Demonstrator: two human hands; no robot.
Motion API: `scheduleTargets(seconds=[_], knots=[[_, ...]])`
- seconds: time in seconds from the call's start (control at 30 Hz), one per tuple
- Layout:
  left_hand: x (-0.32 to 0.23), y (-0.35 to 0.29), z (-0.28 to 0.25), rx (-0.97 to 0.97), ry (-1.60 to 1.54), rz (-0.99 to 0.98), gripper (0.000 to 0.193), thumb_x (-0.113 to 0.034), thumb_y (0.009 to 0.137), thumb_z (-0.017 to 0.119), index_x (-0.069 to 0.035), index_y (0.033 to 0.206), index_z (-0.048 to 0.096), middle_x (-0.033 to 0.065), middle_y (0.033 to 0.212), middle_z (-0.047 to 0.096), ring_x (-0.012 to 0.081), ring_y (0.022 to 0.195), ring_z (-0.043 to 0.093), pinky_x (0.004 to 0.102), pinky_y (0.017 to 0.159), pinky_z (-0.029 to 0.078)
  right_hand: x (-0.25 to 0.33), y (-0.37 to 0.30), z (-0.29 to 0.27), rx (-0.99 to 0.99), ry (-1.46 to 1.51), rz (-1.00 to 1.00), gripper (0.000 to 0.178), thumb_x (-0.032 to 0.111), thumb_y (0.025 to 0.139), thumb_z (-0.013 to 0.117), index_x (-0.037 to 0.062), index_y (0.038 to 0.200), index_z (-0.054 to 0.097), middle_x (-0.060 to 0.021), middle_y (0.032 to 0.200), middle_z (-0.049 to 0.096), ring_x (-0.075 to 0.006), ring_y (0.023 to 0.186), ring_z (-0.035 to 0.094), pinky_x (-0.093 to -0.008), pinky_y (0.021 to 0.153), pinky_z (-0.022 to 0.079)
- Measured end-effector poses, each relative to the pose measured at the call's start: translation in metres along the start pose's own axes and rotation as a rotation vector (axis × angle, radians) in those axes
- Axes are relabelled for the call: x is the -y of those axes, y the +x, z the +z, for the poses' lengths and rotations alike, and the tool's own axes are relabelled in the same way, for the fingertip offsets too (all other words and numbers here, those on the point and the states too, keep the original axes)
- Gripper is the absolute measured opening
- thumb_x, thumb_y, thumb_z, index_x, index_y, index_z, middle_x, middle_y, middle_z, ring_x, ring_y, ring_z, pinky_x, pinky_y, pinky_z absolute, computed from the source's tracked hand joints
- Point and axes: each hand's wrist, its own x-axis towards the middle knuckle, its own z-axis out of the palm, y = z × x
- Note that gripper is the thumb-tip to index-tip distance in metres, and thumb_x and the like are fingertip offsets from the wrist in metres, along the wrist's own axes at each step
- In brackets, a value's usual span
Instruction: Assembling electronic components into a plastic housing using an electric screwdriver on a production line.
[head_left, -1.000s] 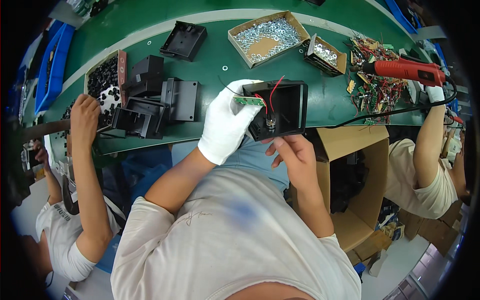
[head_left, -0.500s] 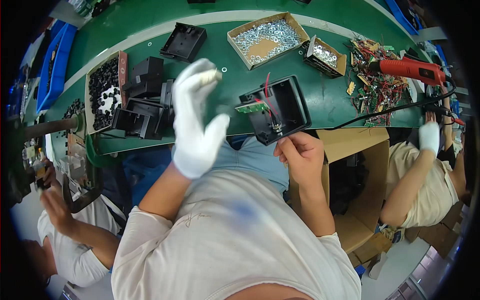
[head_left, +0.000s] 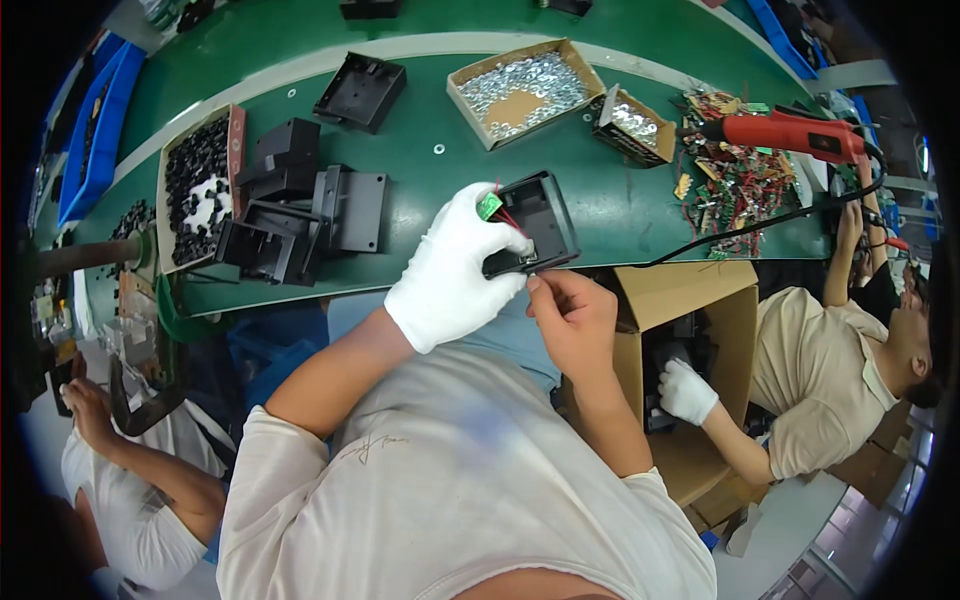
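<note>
My left hand point(head_left: 455, 270), in a white glove, is closed around the left side of an open black plastic housing point(head_left: 553, 222) held over the table's near edge. Its thumb reaches inside, by a small metal part point(head_left: 529, 259) at the lower wall. Beside the gloved fingers a small green circuit board point(head_left: 489, 207) shows, with red wires point(head_left: 510, 218) running into the housing. My bare right hand point(head_left: 575, 320) is closed in a pinch against the outside of that lower wall. Whatever lies between its thumb and forefinger is hidden.
More black housings point(head_left: 285, 160) stand left, near a box of small black parts point(head_left: 240, 150). Washers fill a cardboard tray point(head_left: 480, 130). A red electric screwdriver point(head_left: 790, 135) lies over wired circuit boards point(head_left: 735, 190). A co-worker's gloved hand point(head_left: 686, 392) reaches into the carton point(head_left: 690, 292) at right.
My left hand has come down and right from the air onto the housing and its board. The housing has shifted slightly left with my right hand. The co-worker's gloved hand has entered the carton.
</note>
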Motion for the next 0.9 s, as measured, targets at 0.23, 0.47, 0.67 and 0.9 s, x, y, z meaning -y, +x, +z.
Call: scheduleTargets(seconds=[0.23,0.47,0.67,0.9], knots=[[0.022,0.007,-0.006,-0.055,-0.371,-0.073,0.025,-0.004,0.077,0.081,-0.004,0.102,0.077,0.0202,0.144,0.053,0.0353,0.132,0.053,0.0389,0.108,0.043,0.047,0.070,-0.053,-0.147,-0.136,-0.194,0.015,0.012,0.089,0.076,-0.0005,0.098,0.078,-0.0040,0.075,0.072,-0.0101,0.062,0.059,-0.0223,0.057,0.046],[0.011,-0.005,-0.011,-0.113,-0.821,-0.323,0.017,-0.005,0.085,0.077,0.003,0.100,0.076,0.0167,0.144,0.054,0.0269,0.129,0.053,0.0347,0.106,0.042,0.029,0.228,-0.090,-0.123,-0.977,-0.235,0.022,0.019,0.087,0.066,0.0032,0.097,0.078,-0.0182,0.090,0.076,-0.0447,0.082,0.069,-0.0501,0.075,0.057],[0.023,-0.009,-0.010,-0.101,-0.893,-0.370,0.017,-0.005,0.087,0.074,0.002,0.102,0.075,0.0123,0.122,0.067,0.0193,0.110,0.061,0.0284,0.099,0.045,0.025,0.244,-0.098,0.031,-1.142,-0.138,0.015,0.017,0.084,0.075,0.0031,0.090,0.077,-0.0128,0.084,0.076,-0.0350,0.073,0.068,-0.0418,0.074,0.056],[0.005,-0.002,-0.020,-0.036,-1.186,-0.541,0.019,-0.005,0.089,0.072,0.002,0.107,0.074,0.0068,0.107,0.072,0.0124,0.098,0.064,0.0234,0.091,0.048,0.026,0.230,-0.100,-0.084,-0.842,-0.266,0.014,0.010,0.085,0.076,0.0017,0.096,0.078,-0.0078,0.083,0.076,-0.0221,0.072,0.068,-0.0338,0.072,0.055]])
